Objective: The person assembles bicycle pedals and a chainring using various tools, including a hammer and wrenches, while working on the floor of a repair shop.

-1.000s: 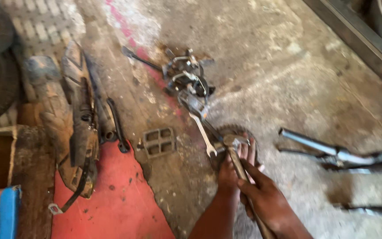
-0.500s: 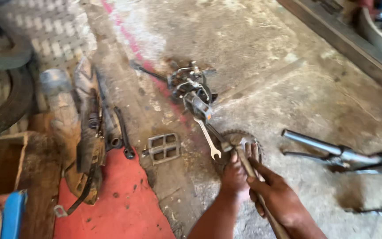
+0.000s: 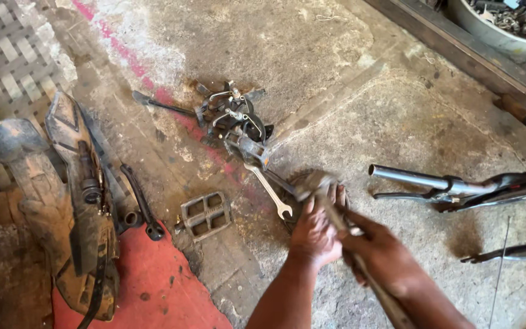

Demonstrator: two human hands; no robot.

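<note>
Head view: a toothed chainring point(image 3: 296, 183) lies on the concrete floor point(image 3: 397, 116), mostly hidden under the hands. The left hand point(image 3: 316, 231) lies on top of it, palm down, fingers point(image 3: 335, 198) stretched forward and close together, pressing rather than pinching. The right hand point(image 3: 382, 253) sits just beside and behind, touching the left, closed in a fist round a long metal bar point(image 3: 369, 277). The bar runs from the lower edge up and to the left, passing under the left fingers; its blurred head point(image 3: 312, 181) seems to rest on the chainring. Both forearms enter from the bottom, angled up and left.

A spanner point(image 3: 269, 190) lies just left of the chainring, its open jaw near the left hand. Beyond it sits a heap of parts point(image 3: 232, 116). A pedal point(image 3: 205, 214) lies further left, well apart from the hands, with a crank arm point(image 3: 141, 201) and a worn saddle point(image 3: 83, 201) past it. A bike frame point(image 3: 458, 184) lies to the right.

Since half a second ago, the hands keep the same grip and place on the chainring; the spanner and pedal have not moved, and the camera has tipped slightly.
</note>
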